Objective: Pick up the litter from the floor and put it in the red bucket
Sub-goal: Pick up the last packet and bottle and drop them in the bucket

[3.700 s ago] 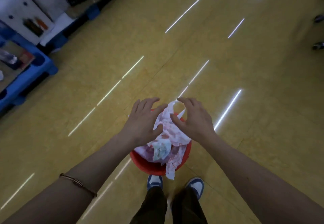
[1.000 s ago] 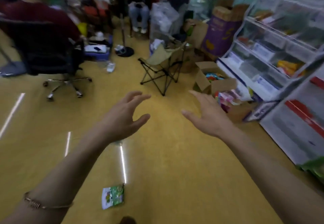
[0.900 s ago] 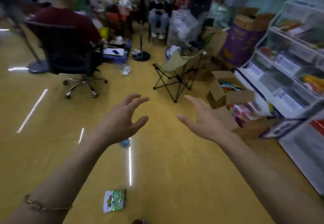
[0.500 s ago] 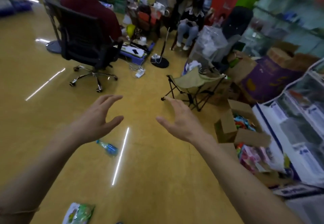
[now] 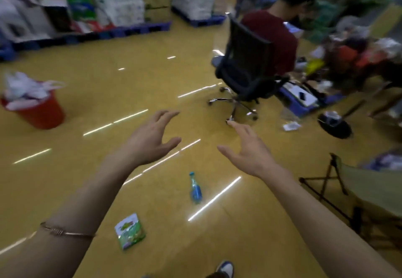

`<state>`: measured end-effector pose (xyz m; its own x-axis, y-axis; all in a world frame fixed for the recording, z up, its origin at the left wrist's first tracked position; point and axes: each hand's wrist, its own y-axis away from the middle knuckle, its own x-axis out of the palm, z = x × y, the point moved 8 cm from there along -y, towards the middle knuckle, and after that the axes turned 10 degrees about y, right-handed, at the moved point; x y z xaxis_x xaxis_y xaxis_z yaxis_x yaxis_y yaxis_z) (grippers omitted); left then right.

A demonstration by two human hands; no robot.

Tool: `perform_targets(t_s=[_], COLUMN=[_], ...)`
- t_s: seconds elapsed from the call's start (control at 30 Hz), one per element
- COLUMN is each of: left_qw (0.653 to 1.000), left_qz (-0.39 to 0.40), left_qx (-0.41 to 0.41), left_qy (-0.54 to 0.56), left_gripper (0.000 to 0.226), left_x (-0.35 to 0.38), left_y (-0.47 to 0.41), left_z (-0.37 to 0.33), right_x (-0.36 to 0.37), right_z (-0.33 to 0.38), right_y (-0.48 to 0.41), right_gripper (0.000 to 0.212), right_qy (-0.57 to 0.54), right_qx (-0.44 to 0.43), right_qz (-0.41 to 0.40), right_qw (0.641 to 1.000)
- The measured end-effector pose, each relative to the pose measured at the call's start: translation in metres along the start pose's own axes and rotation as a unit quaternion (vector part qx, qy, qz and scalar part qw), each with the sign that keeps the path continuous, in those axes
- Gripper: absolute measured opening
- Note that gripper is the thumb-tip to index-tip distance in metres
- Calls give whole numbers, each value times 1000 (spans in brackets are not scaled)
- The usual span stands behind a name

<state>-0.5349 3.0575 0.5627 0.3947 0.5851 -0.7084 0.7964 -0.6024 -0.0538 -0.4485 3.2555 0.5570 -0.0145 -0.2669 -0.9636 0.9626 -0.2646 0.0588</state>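
Left hand (image 5: pixel 150 140) and right hand (image 5: pixel 250 149) hung empty, fingers spread, over the bottle (image 5: pixel 195 190) and packet (image 5: pixel 130 231) lying on the floor (image 5: pixel 104 77); the bucket (image 5: pixel 41 112), well apart and seemingly brimful, could shed added litter.

The bucket (image 5: pixel 41 112) stands far off to the left, with crumpled litter (image 5: pixel 24 90) heaped in it. A bottle (image 5: pixel 195 190) lies on the floor (image 5: pixel 91 86) between the outstretched arms, nearer than the left hand (image 5: pixel 152 138) and right hand (image 5: pixel 250 149). A snack packet (image 5: pixel 129 231) lies closer still, left of the bottle. Beyond the right hand is an occupied office chair (image 5: pixel 245 64), a folding chair (image 5: pixel 359 188) is at the right edge, and loaded pallets (image 5: pixel 134 30) are behind.
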Motion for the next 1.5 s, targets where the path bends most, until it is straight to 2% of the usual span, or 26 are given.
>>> perform_targets(t_s=[0.23,0.37,0.5,0.67,0.93,1.23,1.37,1.5], left_qw=[982,953,930,923,917,887,881,883], left_qz=[-75,-164,-203,-213,-191,-156,-151,-104], left_qx=[-170,-254,-307,-321,-347,-427,-443,-448], left_qy=[15,9,2,-14,-42,-76,-75,-93], left_gripper=[69,72,75,74,76,73,77,87], left_x=[21,2,-12,-16,16,140,217,312], left_y=[42,83,117,130,118,97,108,115], left_z=[23,45,67,111,204,342,413,493], right_x=[35,59,85,113,184,359,453,564], right_z=[-7,29,74,99,95,83,58,28], right_y=[-53,-70,-77,-96,-144,-178,-183,-182], right_gripper=[69,67,68,68,72,72,73,73], right_qy=[12,-7,-5,16,40,55,46,38], right_qx=[-141,-206,-264,-274,-241,-279,-286,-279], right_qz=[77,98,118,135,145,190,204,216], right_qw=[987,973,957,952,959,940,935,935])
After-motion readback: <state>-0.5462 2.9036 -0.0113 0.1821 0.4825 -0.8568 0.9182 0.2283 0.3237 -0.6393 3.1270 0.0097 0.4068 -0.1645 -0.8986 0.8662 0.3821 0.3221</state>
